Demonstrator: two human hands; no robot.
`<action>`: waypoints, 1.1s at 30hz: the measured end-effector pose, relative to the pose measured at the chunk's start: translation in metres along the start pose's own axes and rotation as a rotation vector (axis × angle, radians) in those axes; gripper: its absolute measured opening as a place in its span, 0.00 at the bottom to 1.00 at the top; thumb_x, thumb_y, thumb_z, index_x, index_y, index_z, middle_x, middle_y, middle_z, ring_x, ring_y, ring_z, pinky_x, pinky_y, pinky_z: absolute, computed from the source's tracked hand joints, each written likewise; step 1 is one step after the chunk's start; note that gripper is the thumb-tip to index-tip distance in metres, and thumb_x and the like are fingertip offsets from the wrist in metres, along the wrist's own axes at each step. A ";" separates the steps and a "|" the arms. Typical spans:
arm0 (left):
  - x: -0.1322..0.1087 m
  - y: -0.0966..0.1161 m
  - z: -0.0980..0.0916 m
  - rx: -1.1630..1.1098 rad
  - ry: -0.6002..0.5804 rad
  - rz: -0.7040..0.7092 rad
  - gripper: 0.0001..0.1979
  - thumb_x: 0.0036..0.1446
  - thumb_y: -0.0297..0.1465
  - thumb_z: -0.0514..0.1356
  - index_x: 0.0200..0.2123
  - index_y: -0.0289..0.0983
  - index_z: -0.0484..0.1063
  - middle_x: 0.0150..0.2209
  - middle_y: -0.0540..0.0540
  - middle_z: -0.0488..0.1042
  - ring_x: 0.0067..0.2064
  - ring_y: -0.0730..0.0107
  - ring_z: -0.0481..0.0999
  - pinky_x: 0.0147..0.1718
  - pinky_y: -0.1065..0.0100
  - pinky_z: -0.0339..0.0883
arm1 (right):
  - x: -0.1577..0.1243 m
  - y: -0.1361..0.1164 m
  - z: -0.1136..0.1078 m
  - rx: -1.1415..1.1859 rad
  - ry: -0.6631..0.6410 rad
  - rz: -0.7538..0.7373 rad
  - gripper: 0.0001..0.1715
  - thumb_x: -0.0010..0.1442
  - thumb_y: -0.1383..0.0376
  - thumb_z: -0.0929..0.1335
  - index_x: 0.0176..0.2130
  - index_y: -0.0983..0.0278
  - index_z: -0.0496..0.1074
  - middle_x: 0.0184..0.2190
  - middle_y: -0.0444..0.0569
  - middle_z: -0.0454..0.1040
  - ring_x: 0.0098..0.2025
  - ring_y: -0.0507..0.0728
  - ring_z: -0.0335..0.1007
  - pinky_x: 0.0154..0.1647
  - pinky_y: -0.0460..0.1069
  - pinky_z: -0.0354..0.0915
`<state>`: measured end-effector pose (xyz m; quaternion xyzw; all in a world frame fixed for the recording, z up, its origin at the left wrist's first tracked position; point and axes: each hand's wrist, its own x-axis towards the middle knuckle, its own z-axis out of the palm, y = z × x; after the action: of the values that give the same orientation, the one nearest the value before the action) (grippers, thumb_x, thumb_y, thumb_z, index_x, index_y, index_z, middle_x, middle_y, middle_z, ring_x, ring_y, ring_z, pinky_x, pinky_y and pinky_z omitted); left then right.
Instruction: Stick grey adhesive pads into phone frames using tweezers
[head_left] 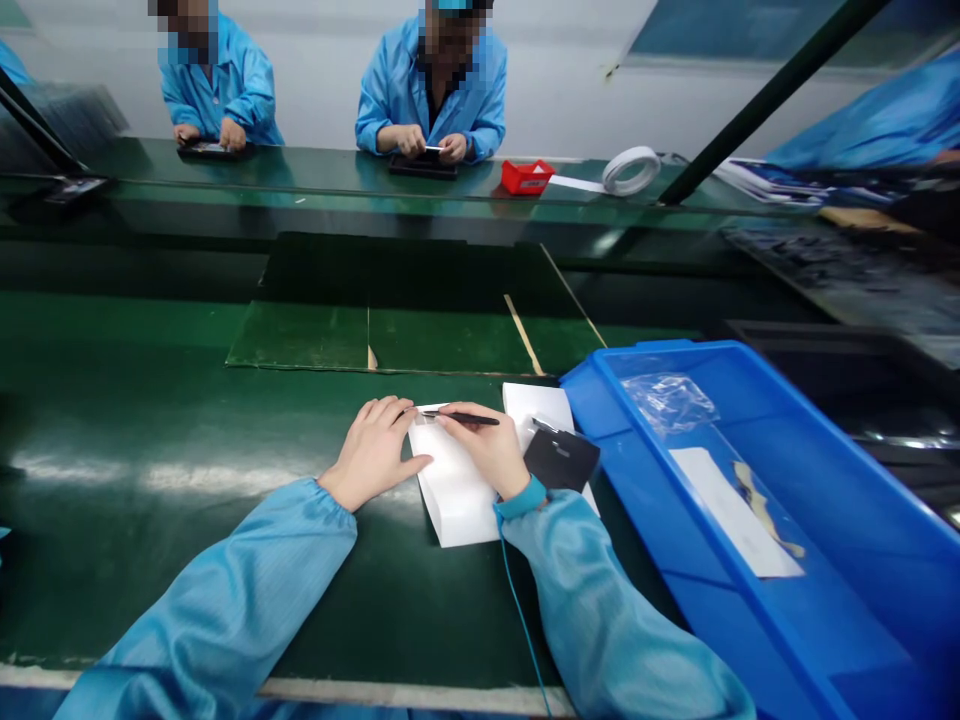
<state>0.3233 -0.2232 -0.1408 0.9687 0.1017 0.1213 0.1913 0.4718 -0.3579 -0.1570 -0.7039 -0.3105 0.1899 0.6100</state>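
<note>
My right hand (487, 450) is closed pen-fashion around slim black tweezers (474, 418), whose thin tip points left over the top of a white paper sheet (457, 495). My left hand (377, 450) rests at that sheet's upper left edge, fingers side by side and thumb spread away. Its fingertips come close to the tool's tip; any small piece between them is too small to make out. Right of my right hand, a flat black piece (562, 458) lies on a second white sheet (536, 400). A blue band with a cord (516, 590) circles my right wrist.
A blue bin (637, 520) on the right holds clear plastic film (670, 402) and a white strip (735, 510). Dark green boards (427, 335) lie ahead on the green bench (187, 420). Across the bench, co-workers in blue handle small items near a red box (526, 178) and a white tape roll (631, 171).
</note>
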 end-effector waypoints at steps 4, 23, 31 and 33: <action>0.000 0.000 0.000 0.002 0.002 -0.002 0.29 0.56 0.44 0.64 0.57 0.37 0.67 0.58 0.40 0.68 0.61 0.51 0.63 0.62 0.52 0.54 | 0.000 -0.002 0.000 -0.013 0.005 0.013 0.20 0.49 0.51 0.77 0.34 0.64 0.80 0.36 0.54 0.82 0.39 0.63 0.78 0.45 0.58 0.74; 0.000 0.000 0.000 -0.046 0.004 -0.013 0.28 0.55 0.43 0.64 0.56 0.38 0.68 0.58 0.39 0.68 0.61 0.49 0.63 0.62 0.50 0.54 | 0.002 -0.003 -0.001 -0.036 -0.005 0.013 0.19 0.50 0.51 0.77 0.34 0.63 0.80 0.35 0.52 0.81 0.37 0.62 0.77 0.43 0.58 0.74; 0.000 0.001 -0.001 -0.035 0.007 -0.013 0.29 0.55 0.43 0.64 0.56 0.36 0.68 0.58 0.39 0.69 0.60 0.51 0.64 0.61 0.51 0.55 | 0.002 -0.003 -0.001 -0.042 0.005 0.021 0.18 0.50 0.52 0.77 0.34 0.64 0.80 0.35 0.52 0.81 0.37 0.61 0.77 0.42 0.57 0.74; 0.000 0.001 0.000 -0.048 0.010 -0.014 0.29 0.54 0.43 0.64 0.56 0.37 0.68 0.58 0.40 0.68 0.60 0.50 0.64 0.61 0.50 0.55 | 0.003 -0.003 -0.001 -0.042 0.009 0.016 0.18 0.50 0.52 0.76 0.34 0.64 0.80 0.35 0.52 0.81 0.37 0.61 0.77 0.42 0.57 0.74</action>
<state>0.3236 -0.2237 -0.1405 0.9625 0.1063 0.1271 0.2147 0.4738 -0.3566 -0.1538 -0.7200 -0.3059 0.1852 0.5948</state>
